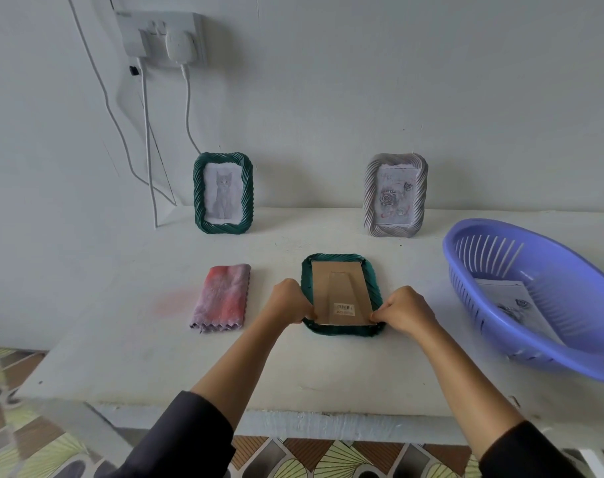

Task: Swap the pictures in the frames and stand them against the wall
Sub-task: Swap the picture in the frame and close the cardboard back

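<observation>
One white table [121, 357] holds everything: purple basket [576, 277] on the right, green cat frame [223, 193] and grey rose frame [395, 195] already leaning on the wall, face-down frame [335, 257] in the middle. Left hand [286, 301] and right hand [405, 310] each pinch a near corner of its cardboard back [340, 291]. Probably mid-swap; whatever's under that back is hidden, and the basket's sheet [511, 301] is too blurry.

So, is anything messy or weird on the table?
A faint pink smudge marks the white table just left of the folded cloth, matching its colour. Also, a printed picture lies loose in the purple basket. Nothing looks broken.
</observation>
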Available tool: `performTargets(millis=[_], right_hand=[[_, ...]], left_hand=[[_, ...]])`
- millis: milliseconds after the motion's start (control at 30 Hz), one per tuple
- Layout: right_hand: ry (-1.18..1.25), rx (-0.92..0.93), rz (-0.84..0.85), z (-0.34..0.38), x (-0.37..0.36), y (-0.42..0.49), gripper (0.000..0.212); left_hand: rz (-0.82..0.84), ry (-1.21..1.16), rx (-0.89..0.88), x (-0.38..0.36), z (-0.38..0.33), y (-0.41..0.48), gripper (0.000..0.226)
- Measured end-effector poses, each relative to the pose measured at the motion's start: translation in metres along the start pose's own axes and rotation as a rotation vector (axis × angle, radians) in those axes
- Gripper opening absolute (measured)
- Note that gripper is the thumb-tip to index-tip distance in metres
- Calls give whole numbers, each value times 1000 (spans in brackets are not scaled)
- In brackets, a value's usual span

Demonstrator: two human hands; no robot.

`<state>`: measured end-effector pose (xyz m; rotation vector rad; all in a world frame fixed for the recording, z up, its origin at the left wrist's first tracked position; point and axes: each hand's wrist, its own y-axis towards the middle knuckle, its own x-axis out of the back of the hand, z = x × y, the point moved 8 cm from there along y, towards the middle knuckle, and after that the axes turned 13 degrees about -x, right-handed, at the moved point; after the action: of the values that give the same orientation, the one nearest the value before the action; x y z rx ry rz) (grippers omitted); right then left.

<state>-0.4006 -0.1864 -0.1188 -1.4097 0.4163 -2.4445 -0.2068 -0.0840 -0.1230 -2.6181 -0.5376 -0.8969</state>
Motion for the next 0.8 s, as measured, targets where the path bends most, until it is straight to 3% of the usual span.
performTargets(millis=[400,500,667,800], right_hand=[[186,1,7,-9,-4,-12,18],[152,-22,-10,-11,-4,-13,24],[104,-6,-35,-7,-3,-16,15],[30,82,-103,-3,1,-19,15]], left_hand=[[-40,-52,-23,0,7,-1,35],[-36,-56,-20,0,8,-1,36],[-24,-15,-37,1,5,-5,33],[3,91,-119,2,-2,-7,29]])
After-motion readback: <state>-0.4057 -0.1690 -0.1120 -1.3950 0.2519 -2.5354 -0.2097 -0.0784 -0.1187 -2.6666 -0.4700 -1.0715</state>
